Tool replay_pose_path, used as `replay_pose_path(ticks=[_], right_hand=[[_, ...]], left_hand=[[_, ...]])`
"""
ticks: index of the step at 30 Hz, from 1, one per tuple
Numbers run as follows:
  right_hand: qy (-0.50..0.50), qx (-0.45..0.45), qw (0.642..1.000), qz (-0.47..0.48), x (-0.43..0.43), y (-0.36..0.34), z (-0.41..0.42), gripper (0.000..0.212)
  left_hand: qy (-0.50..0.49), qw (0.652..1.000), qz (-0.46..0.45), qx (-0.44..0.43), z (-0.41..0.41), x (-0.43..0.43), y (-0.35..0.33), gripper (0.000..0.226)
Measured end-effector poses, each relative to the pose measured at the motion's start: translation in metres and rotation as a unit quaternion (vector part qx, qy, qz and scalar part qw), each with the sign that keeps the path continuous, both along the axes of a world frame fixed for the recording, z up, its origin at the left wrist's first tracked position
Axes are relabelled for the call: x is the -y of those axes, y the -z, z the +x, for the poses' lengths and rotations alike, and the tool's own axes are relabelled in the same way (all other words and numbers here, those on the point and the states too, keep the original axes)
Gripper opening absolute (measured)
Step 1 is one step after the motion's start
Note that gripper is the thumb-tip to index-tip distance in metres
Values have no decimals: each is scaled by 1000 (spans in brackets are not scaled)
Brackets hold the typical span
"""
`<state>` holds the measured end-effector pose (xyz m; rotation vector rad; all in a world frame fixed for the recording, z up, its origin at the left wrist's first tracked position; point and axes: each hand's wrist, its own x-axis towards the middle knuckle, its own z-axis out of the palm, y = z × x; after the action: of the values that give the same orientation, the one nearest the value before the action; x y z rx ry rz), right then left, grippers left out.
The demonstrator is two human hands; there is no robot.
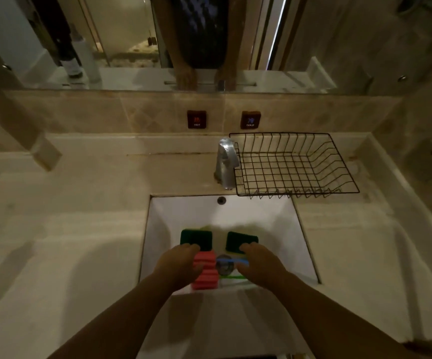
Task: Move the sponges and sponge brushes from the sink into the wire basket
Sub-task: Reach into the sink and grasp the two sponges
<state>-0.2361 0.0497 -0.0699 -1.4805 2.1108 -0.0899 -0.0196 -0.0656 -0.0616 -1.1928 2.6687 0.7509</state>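
My left grip (181, 265) and right grip (257, 263) hover open, holding nothing, over sponges in the sink (157, 229); a partial pinch risks dropping one short of the wire basket (294, 164).

**Dim, warm and soft at the edges**

The white sink (225, 216) is the brightest patch; the tabletop (80, 203) around it falls into brownish gloom. Soft shadows spread left of the sink. The hands (181, 265) are slightly blurred. Straight lines bow outward away from the sink.

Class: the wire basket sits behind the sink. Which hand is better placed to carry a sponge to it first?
Probably the right hand: the wire basket stands on its side, right of the faucet.
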Motion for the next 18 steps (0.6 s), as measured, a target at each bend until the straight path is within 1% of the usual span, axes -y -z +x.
replay_pose_path(ticks=[3,9,14,16,18], right_hand=[[-5,17,1000,21,13,16,-12,62],[-8,21,1000,15,39,50,-26,58],[-50,-18,999,4,48,73,-37,69],[-59,-33,998,1,51,79,-41,70],[-63,-42,997,14,53,84,-44,71]], left_hand=[[-35,999,10,1,-6,6,13,36],[-60,996,53,43,-33,27,35,46],[-81,994,68,35,-53,45,57,53],[-92,993,69,28,-56,49,65,54],[-78,994,59,40,-56,51,73,53]])
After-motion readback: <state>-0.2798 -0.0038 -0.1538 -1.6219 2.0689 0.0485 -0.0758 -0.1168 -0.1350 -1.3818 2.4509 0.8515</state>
